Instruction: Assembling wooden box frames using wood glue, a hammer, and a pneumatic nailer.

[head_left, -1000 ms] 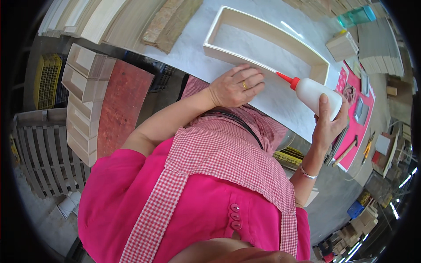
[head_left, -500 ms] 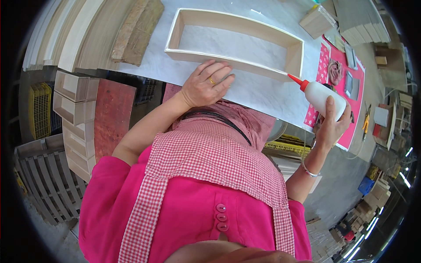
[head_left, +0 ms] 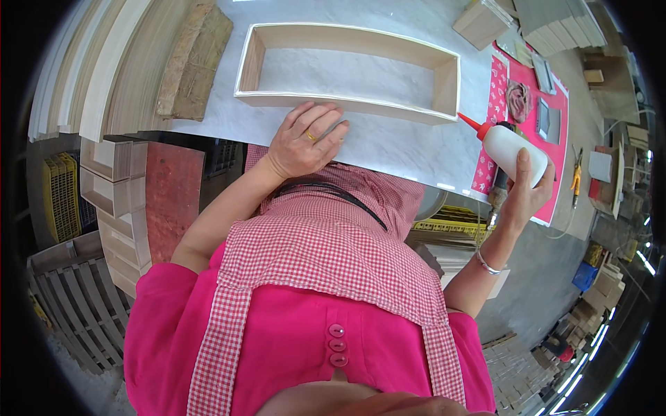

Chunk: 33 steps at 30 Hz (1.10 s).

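Gripping a bottle [head_left: 512, 151], right hand [head_left: 531, 188] flanks bare tabletop [head_left: 399, 147]; half-curled left hand [head_left: 303, 143] touches wooden frame's [head_left: 392, 111] edge; boards [head_left: 118, 66] crowd upper left.

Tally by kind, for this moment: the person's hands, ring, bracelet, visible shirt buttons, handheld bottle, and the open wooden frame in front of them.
Hands (left hand, right hand): 2
Ring: 1
Bracelet: 1
Pink buttons: 3
White bottle: 1
Wooden frame: 1
Total: 9
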{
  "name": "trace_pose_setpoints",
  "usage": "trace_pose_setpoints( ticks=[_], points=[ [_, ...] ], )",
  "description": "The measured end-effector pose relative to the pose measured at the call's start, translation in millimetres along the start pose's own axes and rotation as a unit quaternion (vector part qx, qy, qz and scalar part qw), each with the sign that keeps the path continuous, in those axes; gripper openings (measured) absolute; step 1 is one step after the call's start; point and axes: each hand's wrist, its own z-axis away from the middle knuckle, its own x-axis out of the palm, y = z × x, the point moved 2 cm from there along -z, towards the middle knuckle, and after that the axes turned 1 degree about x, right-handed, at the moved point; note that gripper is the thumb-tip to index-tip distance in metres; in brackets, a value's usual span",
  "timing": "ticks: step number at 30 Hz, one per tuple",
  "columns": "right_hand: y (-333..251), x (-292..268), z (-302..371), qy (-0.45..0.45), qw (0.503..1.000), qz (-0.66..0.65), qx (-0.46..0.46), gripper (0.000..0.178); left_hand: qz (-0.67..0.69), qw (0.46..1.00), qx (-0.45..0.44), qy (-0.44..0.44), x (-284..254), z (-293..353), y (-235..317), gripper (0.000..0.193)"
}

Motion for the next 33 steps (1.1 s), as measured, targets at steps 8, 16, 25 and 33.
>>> trace_pose_setpoints(
  ticks=[8,16,25,33],
  points=[
    [29.3,26.4,-33.3,0.076,0.994,-0.073,-0.041,0.043,-0.003,1.000,0.011,0.012,0.2,-0.2,0.0,0.030],
    [88.3,69.6,-143.6,0.162,0.976,0.116,-0.091,0.052,-0.002,1.000,0.009,-0.020,-1.3,-6.3,1.4,0.029],
    [113.2,80.5,-206.3,0.028,0.960,0.279,-0.001,0.042,-0.021,0.999,0.032,-0.019,4.8,-5.4,1.7,0.027],
    [168.1,-138.6,-49.3,0.364,0.896,0.239,-0.084,0.028,0.006,0.998,0.060,-0.031,7.7,-4.8,-0.3,0.027]
  ],
)
